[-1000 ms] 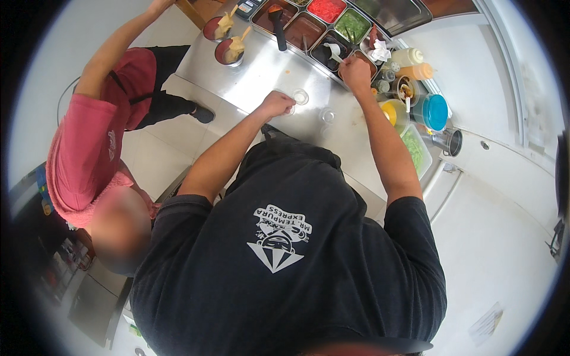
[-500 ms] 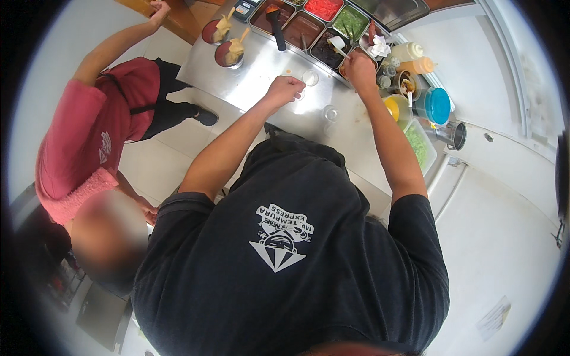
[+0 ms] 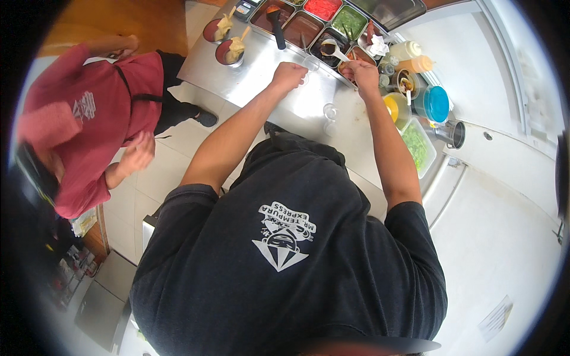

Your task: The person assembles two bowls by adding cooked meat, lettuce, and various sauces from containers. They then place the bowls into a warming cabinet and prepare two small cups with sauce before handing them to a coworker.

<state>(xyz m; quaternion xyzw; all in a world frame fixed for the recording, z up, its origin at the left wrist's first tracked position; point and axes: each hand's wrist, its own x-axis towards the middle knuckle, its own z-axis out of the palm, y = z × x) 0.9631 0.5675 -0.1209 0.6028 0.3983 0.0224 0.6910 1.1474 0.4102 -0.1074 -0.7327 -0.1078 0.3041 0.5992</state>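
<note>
My left hand (image 3: pixel 290 78) is closed on a small clear cup (image 3: pixel 310 63), held over the steel counter close to the sauce bins. The fingers of my right hand (image 3: pixel 364 76) grip the handle of a white spoon (image 3: pixel 336 51). Its bowl carries something dark and hangs over the bin of dark sauce (image 3: pixel 323 58) at the back. Another small clear cup (image 3: pixel 330 111) stands on the counter nearer to me, between my forearms.
Two red cups of food (image 3: pixel 230 53) with sticks stand at the back left. A black-handled ladle (image 3: pixel 276 29) rests in a bin. Squeeze bottles (image 3: pixel 418 65), a blue-lidded jar (image 3: pixel 436 105) and a tub of chopped greens (image 3: pixel 417 147) line the right. A co-worker in red (image 3: pixel 113 113) stands at left.
My left hand has lifted the clear cup away from me, toward the bins. The spoon's bowl has turned and now shows dark contents. The co-worker has shifted left, arms lowered.
</note>
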